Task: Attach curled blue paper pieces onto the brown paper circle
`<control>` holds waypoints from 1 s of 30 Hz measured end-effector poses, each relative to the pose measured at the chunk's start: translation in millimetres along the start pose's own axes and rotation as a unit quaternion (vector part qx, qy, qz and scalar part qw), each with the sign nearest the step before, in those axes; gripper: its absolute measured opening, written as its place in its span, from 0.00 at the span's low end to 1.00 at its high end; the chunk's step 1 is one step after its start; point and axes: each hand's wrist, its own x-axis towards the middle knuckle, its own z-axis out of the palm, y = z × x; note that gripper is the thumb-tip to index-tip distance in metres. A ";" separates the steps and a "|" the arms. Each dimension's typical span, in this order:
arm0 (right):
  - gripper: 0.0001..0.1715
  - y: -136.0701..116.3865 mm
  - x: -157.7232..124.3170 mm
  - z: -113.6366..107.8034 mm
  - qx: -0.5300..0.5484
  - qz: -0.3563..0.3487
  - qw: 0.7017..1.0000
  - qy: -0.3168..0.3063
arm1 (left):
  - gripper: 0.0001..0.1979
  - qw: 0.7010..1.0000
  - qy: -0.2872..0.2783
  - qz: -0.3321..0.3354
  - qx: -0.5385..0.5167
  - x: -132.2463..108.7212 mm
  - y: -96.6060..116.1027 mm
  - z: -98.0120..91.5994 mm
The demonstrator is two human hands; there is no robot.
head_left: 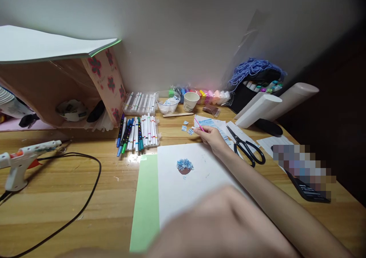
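My right hand (211, 137) is closed round a thin pink stick (199, 124), whose kind I cannot make out. Its fingertips are close to small blue-and-white paper squares (190, 132) on the table. Behind the hand is a larger blue-striped sheet (210, 123). My left hand (206, 223) is a blurred shape very near the camera; its fingers cannot be made out. Under it lies a white sheet (171, 197) over a green one (144, 204). On the white sheet, a brown half-round (184, 171) is topped by crumpled blue-and-white paper bits (184, 164).
Black-handled scissors (248, 151) lie right of my forearm. Marker pens (140, 132), a paper cup (191, 101), a plastic bowl (168, 104) and a wooden stick (178, 115) stand or lie behind. A glue gun (21, 162) with a looping black cord is at left.
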 end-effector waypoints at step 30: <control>0.12 4.4 -10.7 17.6 -0.007 -0.094 0.994 0.061 | 0.05 0.953 -0.198 0.100 0.208 141.6 -51.9 78.9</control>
